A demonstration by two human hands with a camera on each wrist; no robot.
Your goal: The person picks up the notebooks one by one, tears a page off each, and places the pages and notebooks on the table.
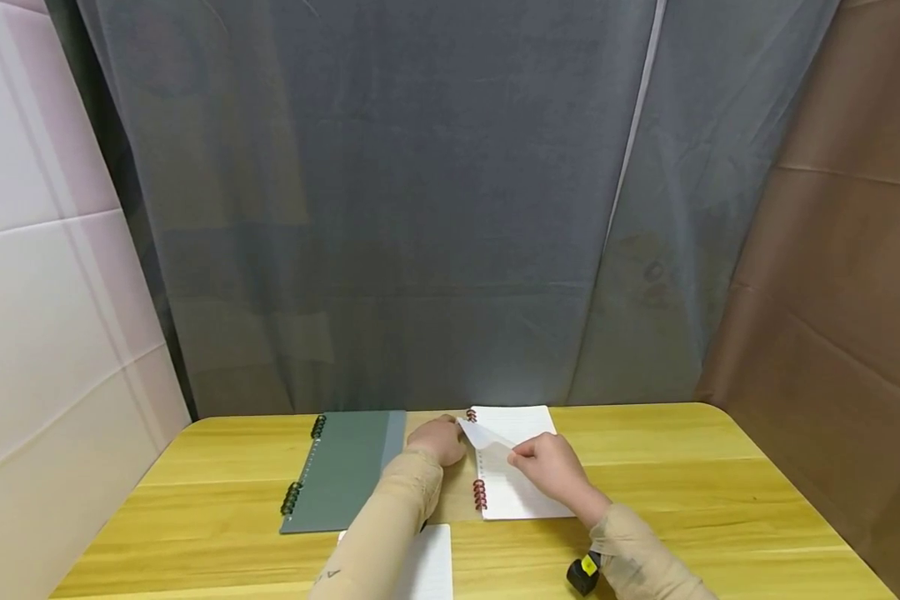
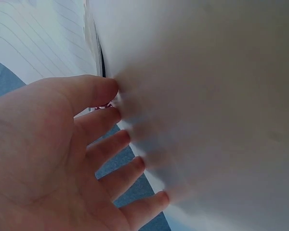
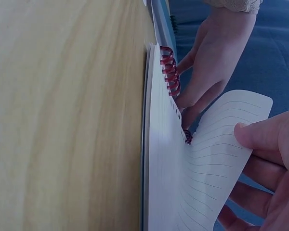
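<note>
Loose sheet: 1 | notebooks: 2 | right hand pinches lined page | left hand fingers straight, touching page

Yellow table; two notebooks

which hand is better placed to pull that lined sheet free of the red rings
Right, probably. The right hand already pinches the lifted lined sheet at its corner, while the left hand rests flat beside the red rings, fingers straight, bracing the notebook.
</note>
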